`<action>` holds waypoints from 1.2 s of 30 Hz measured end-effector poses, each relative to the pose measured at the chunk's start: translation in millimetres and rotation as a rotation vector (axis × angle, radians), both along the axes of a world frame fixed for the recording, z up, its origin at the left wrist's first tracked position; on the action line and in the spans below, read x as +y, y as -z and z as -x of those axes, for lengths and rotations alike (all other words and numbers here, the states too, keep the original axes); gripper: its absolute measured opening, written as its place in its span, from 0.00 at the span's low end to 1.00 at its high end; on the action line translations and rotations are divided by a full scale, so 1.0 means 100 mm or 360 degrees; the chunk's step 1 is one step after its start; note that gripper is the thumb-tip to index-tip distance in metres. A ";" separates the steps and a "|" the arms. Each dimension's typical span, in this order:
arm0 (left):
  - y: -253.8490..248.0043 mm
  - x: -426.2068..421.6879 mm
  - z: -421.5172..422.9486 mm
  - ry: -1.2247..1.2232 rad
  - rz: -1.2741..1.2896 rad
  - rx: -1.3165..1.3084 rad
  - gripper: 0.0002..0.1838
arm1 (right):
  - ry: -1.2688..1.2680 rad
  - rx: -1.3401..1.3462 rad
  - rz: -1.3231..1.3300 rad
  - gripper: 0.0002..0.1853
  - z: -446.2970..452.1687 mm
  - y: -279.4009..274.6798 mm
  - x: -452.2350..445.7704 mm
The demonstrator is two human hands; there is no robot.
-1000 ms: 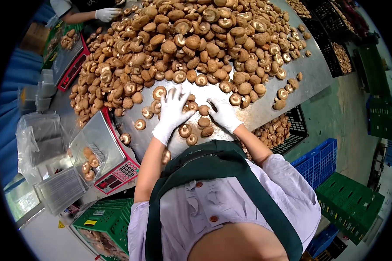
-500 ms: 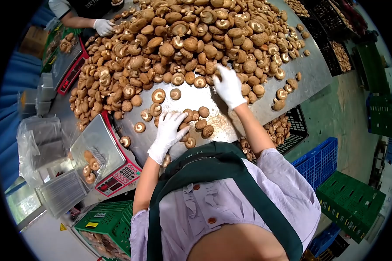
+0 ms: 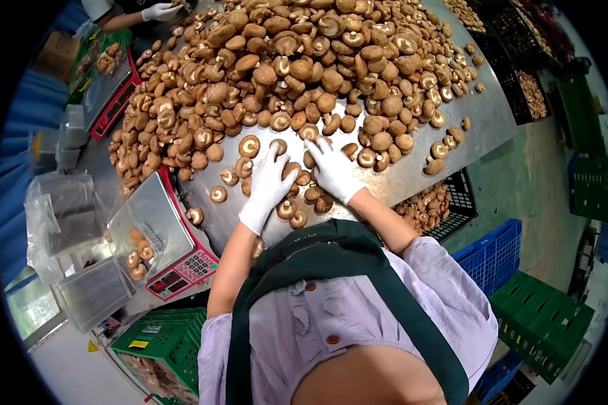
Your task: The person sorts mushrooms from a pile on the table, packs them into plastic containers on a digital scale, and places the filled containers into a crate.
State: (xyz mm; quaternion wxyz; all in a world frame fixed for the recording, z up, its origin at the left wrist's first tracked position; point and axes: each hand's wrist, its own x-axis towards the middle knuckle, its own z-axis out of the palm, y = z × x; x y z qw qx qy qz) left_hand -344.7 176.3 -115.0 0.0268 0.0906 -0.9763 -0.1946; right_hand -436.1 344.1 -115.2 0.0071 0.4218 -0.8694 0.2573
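Note:
Both my hands wear white gloves and rest low over a steel table [image 3: 217, 219], in front of a big heap of brown shiitake mushrooms [image 3: 331, 81]. My left hand [image 3: 267, 189] has its fingers spread, with the fingertips at one mushroom [image 3: 279, 146] and the thumb beside another mushroom [image 3: 291, 169]. Close to its right, my right hand [image 3: 334, 174] reaches forward with fingers apart, touching a mushroom [image 3: 309, 131]; another mushroom [image 3: 309, 160] sits against its inner side. Several loose mushrooms [image 3: 287, 208] lie between the hands and my apron; the gloves partly hide some.
At the left stands a red-framed scale [image 3: 157, 219] bearing a clear tray with mushrooms [image 3: 139, 253]. Clear plastic trays [image 3: 91, 297] are stacked beside it. A black crate [image 3: 461, 202] of mushrooms stands below the table's right edge. Another person's gloved hand [image 3: 161, 12] is at the far left.
My right hand has come back from the heap and leftward, beside my left hand. My left hand has moved slightly forward. The other person's hand has moved up and holds something small.

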 end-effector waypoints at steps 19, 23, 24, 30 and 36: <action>0.03 0.04 -0.64 -0.1368 -0.3515 0.0183 0.16 | -0.0103 0.0186 -0.0051 0.15 0.37 -0.02 -0.97; 0.15 -0.02 -0.69 -0.1279 -0.3616 0.0290 0.15 | -0.0024 0.0475 -0.0273 0.11 0.54 0.36 -1.18; 0.23 -0.03 -0.71 -0.1275 -0.3582 0.0365 0.15 | -0.0088 0.0383 -0.0337 0.11 0.52 0.33 -1.16; -0.11 0.07 -0.57 -0.1029 -0.3079 0.0110 0.31 | -0.0659 -0.1295 -0.0111 0.30 0.10 -0.32 -0.66; -0.07 0.13 -0.59 -0.1096 -0.3058 0.0101 0.17 | -0.0208 -0.1349 0.0003 0.24 0.33 -0.67 -0.17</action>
